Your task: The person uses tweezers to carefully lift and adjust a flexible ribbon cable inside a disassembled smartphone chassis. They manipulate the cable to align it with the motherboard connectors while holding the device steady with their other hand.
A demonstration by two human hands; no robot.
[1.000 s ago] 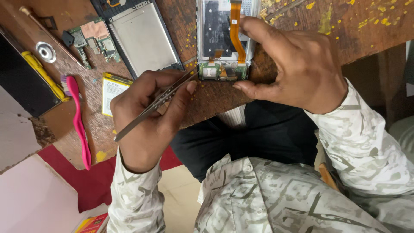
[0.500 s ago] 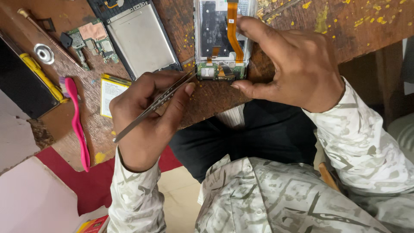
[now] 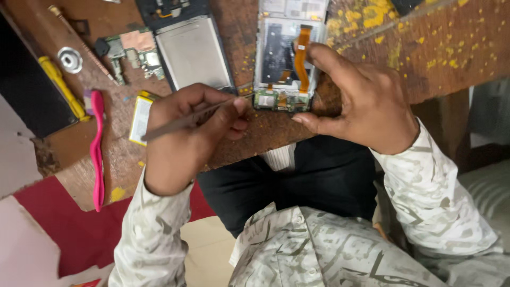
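Flanking opened phone [image 3: 287,64]: pink tool [image 3: 97,149], probably battery [image 3: 140,118].

Worn wooden bench [image 3: 457,58] bears opened phones [image 3: 287,53], pink tool [image 3: 97,149].

On the worn wooden bench [image 3: 441,58], flecked with yellow paint, a second phone frame [image 3: 192,50] lies open with its silver plate showing. Just left of it sits a small green circuit board [image 3: 133,50], and farther left a round metal disc [image 3: 70,59]. A thin screwdriver [image 3: 79,42] lies slanted between them. A pink pry tool [image 3: 96,149] lies near the bench's left edge, beside a yellow-handled tool [image 3: 61,87] and a yellow-edged battery [image 3: 141,118].
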